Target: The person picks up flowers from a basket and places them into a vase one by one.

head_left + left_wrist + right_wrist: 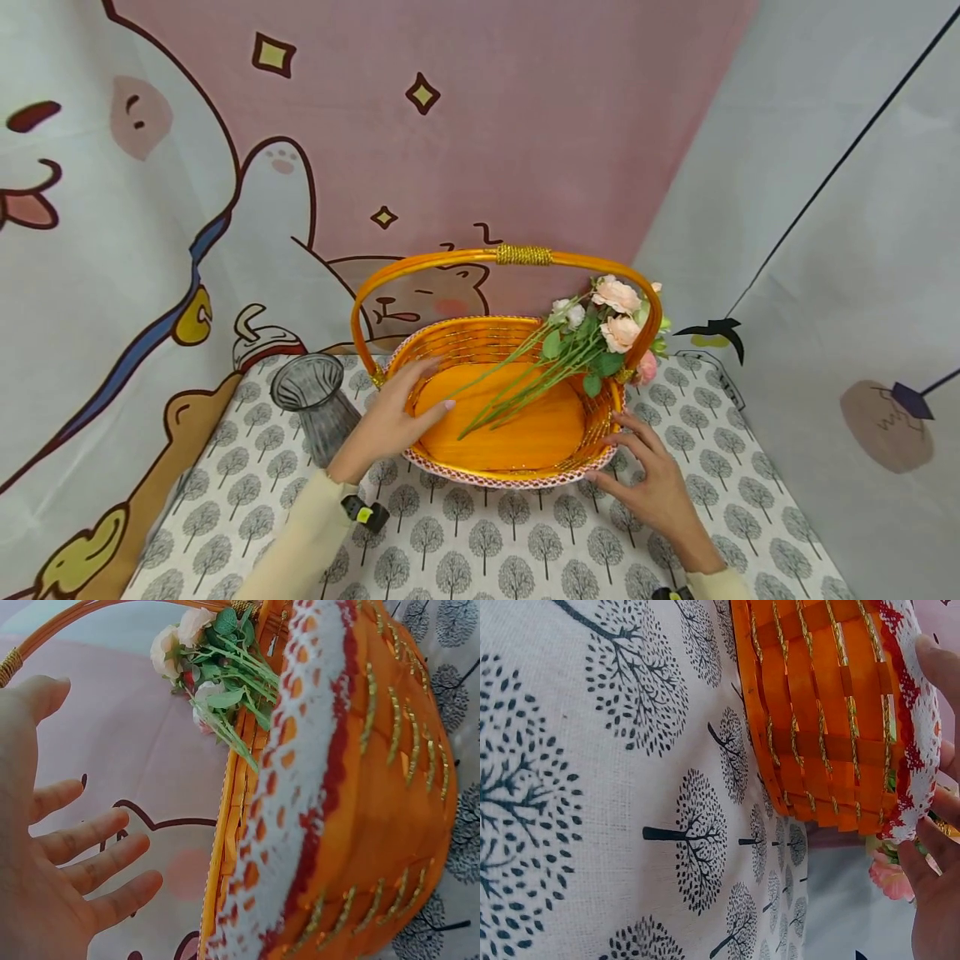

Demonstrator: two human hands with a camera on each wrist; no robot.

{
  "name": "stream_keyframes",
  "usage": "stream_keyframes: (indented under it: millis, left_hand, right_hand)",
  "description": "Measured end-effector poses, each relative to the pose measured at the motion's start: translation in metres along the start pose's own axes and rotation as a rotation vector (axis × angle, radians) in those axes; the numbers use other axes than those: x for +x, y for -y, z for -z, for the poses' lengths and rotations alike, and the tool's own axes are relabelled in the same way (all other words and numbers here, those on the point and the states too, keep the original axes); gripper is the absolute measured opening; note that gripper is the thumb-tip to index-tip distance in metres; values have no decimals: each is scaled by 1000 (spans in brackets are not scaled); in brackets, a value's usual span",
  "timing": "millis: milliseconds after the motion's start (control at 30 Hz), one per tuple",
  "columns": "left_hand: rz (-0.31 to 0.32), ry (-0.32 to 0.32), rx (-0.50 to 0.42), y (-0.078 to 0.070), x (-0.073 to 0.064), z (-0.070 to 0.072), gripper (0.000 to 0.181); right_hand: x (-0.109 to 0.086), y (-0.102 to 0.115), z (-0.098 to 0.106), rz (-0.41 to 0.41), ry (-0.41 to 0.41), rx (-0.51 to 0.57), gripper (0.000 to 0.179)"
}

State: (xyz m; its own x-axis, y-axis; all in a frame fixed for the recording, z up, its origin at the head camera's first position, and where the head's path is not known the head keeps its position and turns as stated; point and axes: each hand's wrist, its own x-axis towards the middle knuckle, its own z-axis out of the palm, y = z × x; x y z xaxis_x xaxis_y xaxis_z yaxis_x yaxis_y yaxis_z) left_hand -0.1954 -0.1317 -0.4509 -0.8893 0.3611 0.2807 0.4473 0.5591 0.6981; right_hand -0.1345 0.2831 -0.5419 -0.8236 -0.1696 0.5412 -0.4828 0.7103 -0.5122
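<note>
An orange woven basket with a lace-trimmed rim and a tall arched handle stands on the table. Artificial flowers with pale pink blooms lie in it, blooms at the right end and green stems slanting down to the left. My left hand is over the basket's left side, fingers spread and holding nothing; the left wrist view shows them apart from the rim. At the right end, my right hand touches the lace rim with its fingertips, fingers loosely bent and spread.
A grey ribbed glass vase stands tilted in view left of the basket, close to my left forearm. Under everything lies a tablecloth printed with trees. Cartoon-printed cloth hangs behind and at both sides.
</note>
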Motion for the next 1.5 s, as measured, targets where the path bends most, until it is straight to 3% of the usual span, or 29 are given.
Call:
stream_keyframes:
  millis: [400, 767, 1133, 1500]
  left_hand:
    - [-30, 27, -10, 0, 27, -2, 69]
    - [18, 72, -13, -6, 48, -5, 72]
    - [32, 117, -43, -11, 77, -13, 70]
    - [114, 212, -152, -5, 96, -30, 72]
  right_hand:
    - [4, -1, 6, 19, 5, -33, 53]
    - [14, -1, 3, 237, -42, 157, 45]
    - [15, 2, -3, 213, -38, 182, 48]
    - [12, 4, -6, 175, -43, 230, 46]
